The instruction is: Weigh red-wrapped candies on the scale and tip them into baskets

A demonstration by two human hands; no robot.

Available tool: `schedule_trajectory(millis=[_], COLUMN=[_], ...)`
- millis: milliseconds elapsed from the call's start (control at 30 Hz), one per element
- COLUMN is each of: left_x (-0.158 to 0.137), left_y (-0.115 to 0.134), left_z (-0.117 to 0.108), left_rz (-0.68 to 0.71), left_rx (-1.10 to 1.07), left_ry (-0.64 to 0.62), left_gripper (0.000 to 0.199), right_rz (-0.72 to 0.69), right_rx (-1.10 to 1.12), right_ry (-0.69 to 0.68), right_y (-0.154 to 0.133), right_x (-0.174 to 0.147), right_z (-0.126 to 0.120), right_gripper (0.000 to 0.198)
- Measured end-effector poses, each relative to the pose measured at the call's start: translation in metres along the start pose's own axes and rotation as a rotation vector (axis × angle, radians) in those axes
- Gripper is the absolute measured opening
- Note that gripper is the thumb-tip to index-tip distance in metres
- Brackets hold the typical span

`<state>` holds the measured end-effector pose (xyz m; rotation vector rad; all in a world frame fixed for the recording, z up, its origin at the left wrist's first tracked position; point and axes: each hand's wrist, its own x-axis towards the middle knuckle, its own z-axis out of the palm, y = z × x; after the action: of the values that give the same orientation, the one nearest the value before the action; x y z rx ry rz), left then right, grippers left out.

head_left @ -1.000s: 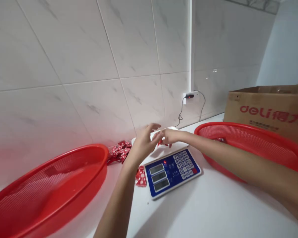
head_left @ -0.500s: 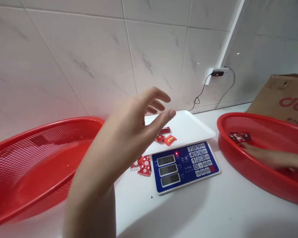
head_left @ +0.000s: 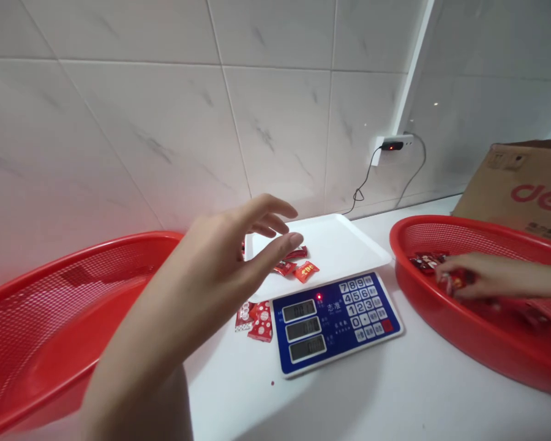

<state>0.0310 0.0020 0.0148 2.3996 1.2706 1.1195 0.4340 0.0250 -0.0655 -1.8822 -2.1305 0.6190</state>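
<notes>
My left hand hovers open above the left part of the white weighing tray, thumb and fingers apart with nothing between them. On the tray lie an orange-red wrapped candy and a few darker red ones, partly hidden by my hand. Below the tray is the scale's blue keypad panel, its displays lit. My right hand is inside the right red basket, its fingers closed on wrapped candies, red and yellow in part. Dark red packets lie beside those fingertips.
Another red mesh basket stands at the left. Red polka-dot packets lie on the white table by the scale's left edge. A cardboard box is behind the right basket. A power strip with a cable hangs on the tiled wall.
My right hand has come up from deeper in the right basket, and candies now show in its fingers. My left hand keeps its open pose, slightly lower in view. The camera has tilted up a little.
</notes>
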Motion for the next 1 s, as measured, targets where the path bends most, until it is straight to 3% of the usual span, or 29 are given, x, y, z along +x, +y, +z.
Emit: schedule_trajectory(millis=[67,167,233,400,500,600,833,1000], left_x=[-0.002,-0.003,-0.002,0.001,0.002,0.0,-0.002,0.002], left_y=[-0.002,-0.004,-0.004,-0.002,-0.002,-0.003,-0.001,0.0], left_z=[-0.006,-0.01,-0.009,0.002,0.003,-0.001,-0.003,0.002], left_rz=[0.001,-0.004,-0.027,-0.06,-0.038,-0.031,0.008,-0.026], left_rx=[-0.005,0.053,0.086,0.046,0.055,0.081,0.12,0.121], left_ry=[0.028,0.092,0.105,0.02,0.009,0.021,0.132,0.111], left_gripper=[0.026,0.026,0.025,0.02,0.023,0.024,0.017,0.016], right_rz=[0.038,-0.07,-0.179,-0.326,-0.334,-0.325,-0.516,-0.51], right_rx=[0.064,0.145,0.224,0.292,0.272,0.294,0.599,0.658], right_ry=[-0.06,0.163,0.197,0.003,-0.033,0.027,0.513,0.496], right_y=[-0.02,-0.067,-0.103,-0.161,-0.169,-0.165,-0.136,-0.129], right_x=[0.005,0.019,0.034,0.08,0.098,0.103,0.108,0.109], right_z=[-0.029,-0.052,-0.045,0.009,0.028,0.033,0.058,0.076], right_gripper=[0.024,0.028,0.027,0.014,0.021,0.029,0.025,0.023])
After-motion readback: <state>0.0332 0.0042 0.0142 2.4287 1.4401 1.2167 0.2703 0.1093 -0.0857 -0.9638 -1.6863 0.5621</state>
